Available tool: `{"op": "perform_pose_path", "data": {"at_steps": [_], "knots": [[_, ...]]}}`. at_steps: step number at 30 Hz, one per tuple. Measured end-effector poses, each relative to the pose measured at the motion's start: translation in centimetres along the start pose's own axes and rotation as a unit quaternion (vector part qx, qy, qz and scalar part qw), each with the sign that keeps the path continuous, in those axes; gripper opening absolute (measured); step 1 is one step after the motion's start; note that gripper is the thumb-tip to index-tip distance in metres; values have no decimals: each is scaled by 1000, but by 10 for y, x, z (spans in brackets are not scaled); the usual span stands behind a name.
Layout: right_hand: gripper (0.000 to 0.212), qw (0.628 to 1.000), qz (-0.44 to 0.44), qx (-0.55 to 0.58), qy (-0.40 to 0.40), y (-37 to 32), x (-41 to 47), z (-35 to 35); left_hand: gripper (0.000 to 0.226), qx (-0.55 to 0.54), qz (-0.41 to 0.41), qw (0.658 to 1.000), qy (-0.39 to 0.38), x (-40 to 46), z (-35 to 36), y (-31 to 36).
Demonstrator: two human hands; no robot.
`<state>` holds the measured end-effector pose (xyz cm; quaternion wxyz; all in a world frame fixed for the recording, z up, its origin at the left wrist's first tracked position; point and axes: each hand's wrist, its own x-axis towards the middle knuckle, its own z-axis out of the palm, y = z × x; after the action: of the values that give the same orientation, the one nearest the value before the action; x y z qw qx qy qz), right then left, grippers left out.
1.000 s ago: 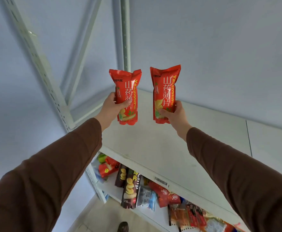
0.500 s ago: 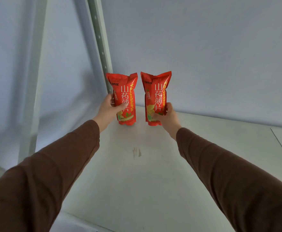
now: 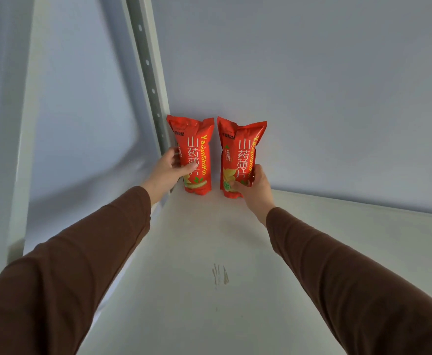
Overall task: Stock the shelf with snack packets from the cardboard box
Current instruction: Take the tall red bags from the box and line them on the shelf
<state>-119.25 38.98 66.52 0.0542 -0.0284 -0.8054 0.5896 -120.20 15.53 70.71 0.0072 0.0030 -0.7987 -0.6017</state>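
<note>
Centre of frame: left hand [image 3: 164, 172] clamped on left packet [image 3: 197, 155], right hand [image 3: 254, 187] clamped on right packet [image 3: 239, 156]; both upright at shelf [image 3: 209, 252] rear, bases seemingly touching it (contact unclear). Seat bases flat, lean tops on wall [image 3: 312, 85], then loosen each grip slowly

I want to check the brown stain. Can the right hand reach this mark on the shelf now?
Probably yes, once free: the right hand grips a red packet further back, and the mark lies nearer on bare shelf, unobstructed.
</note>
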Motion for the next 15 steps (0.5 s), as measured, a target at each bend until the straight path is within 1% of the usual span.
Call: {"op": "perform_pose_path", "data": {"at_steps": [3, 8, 10, 12, 15], "knots": [[62, 1000, 0, -8, -7, 1, 3, 4, 85, 7, -3, 1000, -11, 4, -2, -2], [78, 1000, 4, -23, -4, 3, -2, 2, 83, 6, 0, 1000, -22, -1, -3, -4], [82, 1000, 16, -26, 0, 4, -8, -3, 85, 8, -6, 1000, -10, -8, -2, -6], [77, 998, 10, -51, 23, 6, -15, -10, 85, 22, -18, 999, 28, -18, 3, -9], [60, 989, -44, -133, 43, 5, -32, -24, 74, 80, -30, 993, 84, -41, 12, -11]]}}
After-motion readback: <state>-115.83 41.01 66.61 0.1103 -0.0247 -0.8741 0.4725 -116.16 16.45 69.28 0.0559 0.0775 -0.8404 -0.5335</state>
